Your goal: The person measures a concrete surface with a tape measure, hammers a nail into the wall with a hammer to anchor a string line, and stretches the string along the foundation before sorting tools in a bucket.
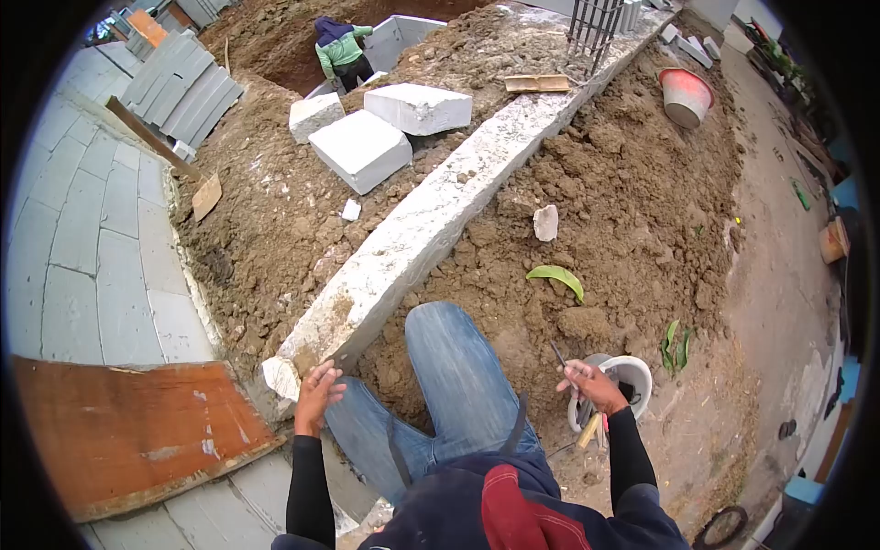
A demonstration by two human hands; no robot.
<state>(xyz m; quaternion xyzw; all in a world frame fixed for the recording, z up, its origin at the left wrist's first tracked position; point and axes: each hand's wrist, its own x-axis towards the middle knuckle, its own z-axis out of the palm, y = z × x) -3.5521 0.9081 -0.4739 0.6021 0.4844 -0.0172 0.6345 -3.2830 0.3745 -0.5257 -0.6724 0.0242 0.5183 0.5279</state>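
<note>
My left hand is at the near end of the long whitish concrete beam, its fingers slightly bent and apart, with nothing seen in them. Whether it touches the beam I cannot tell. Over the rim of a white bucket on my right, my right hand is closed on a thin dark rod, whose tip points up and away from me. Its exact kind is too small to make out. Tools with light wooden handles stick out of the bucket, and its other contents are partly hidden by my hand.
Loose soil lies on both sides of the beam. Three white blocks rest beyond it, near a person in a pit. A red-and-white bucket stands tilted at upper right. An orange-brown board lies at lower left; rebar rises at the far end.
</note>
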